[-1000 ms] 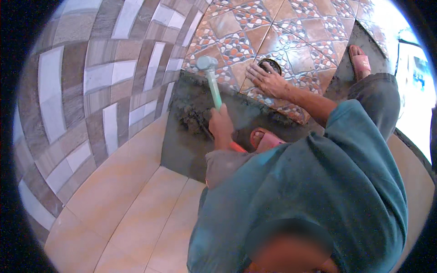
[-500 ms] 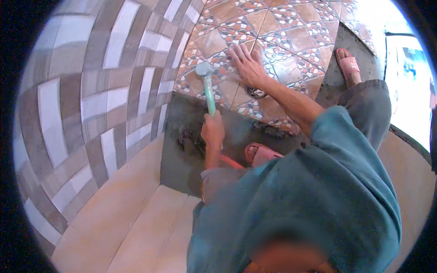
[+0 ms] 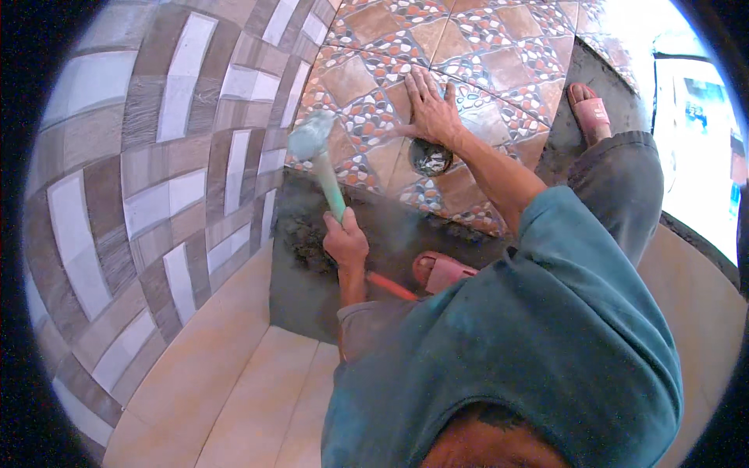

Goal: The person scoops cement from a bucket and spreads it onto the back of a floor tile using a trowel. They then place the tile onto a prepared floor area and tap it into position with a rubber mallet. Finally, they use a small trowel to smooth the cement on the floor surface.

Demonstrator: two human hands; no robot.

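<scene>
My left hand point(image 3: 346, 239) grips a rubber mallet point(image 3: 328, 179) by its pale green handle; the blurred whitish head is over the patterned tile near the wall. My right hand point(image 3: 431, 109) lies on the pebble-patterned floor tile point(image 3: 355, 82) with fingers spread. Just below it a round drain opening point(image 3: 431, 160) is set into the tile. Dark wet mortar point(image 3: 308, 242) covers the floor strip under my left hand. An orange-red tool handle point(image 3: 390, 285) lies beside my left forearm, its far end unclear.
Grey-brown patterned wall tiles point(image 3: 179, 195) rise at the left. Plain cream tiles point(image 3: 203, 390) lie at the lower left. My pink-sandalled feet point(image 3: 591, 118) rest on grey mortar. A bright white area point(image 3: 698, 156), unclear what, lies at the far right beyond a dark edge.
My right hand has moved up from over the drain onto the tile above it, uncovering the opening. The mallet has swung left since half a second ago. The whole view has shifted slightly.
</scene>
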